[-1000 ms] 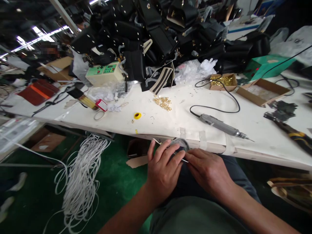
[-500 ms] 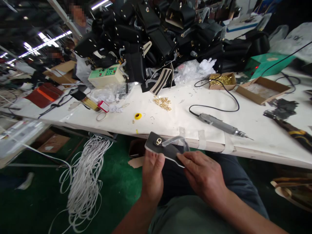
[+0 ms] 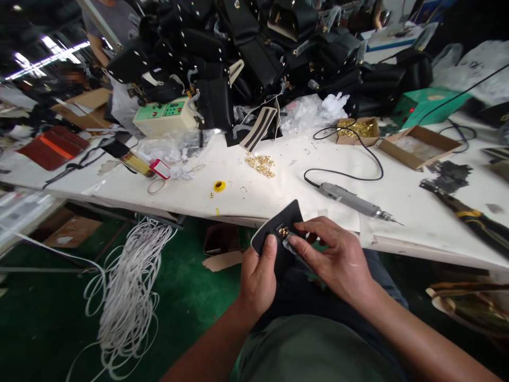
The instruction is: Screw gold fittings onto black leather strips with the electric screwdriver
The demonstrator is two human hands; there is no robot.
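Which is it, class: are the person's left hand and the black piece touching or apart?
Touching. The head view shows the left hand gripping the black piece, its thumb pressed over the front face beside the gold fitting.

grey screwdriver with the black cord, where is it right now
In the head view, the grey screwdriver lies right of centre on the white table, beyond the right hand and left of the black-and-yellow tool.
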